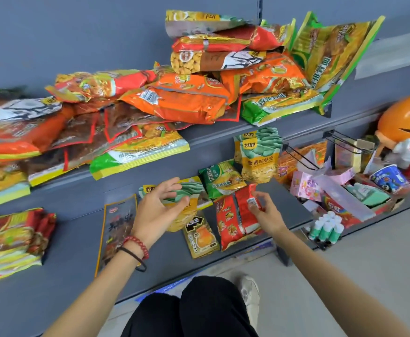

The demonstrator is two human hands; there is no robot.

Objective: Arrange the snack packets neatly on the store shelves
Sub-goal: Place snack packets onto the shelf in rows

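Fingers of right hand point(267, 214) pinching red packet point(245, 216), left hand point(159, 210) spread loose, half-hiding green-yellow packet point(191, 189).

Shop, snack aisle. Grey metal shelves point(211, 138), 2 tiers w/ backboard, piled w/ sealed packets point(182, 100): same brands many times over, barcodes showing. At right end of lower shelf: black wire display hooks point(301, 154), big orange candy mascot point(403, 120), open box point(306, 186) of assorted sweets, etc. Plain grey floor in front.
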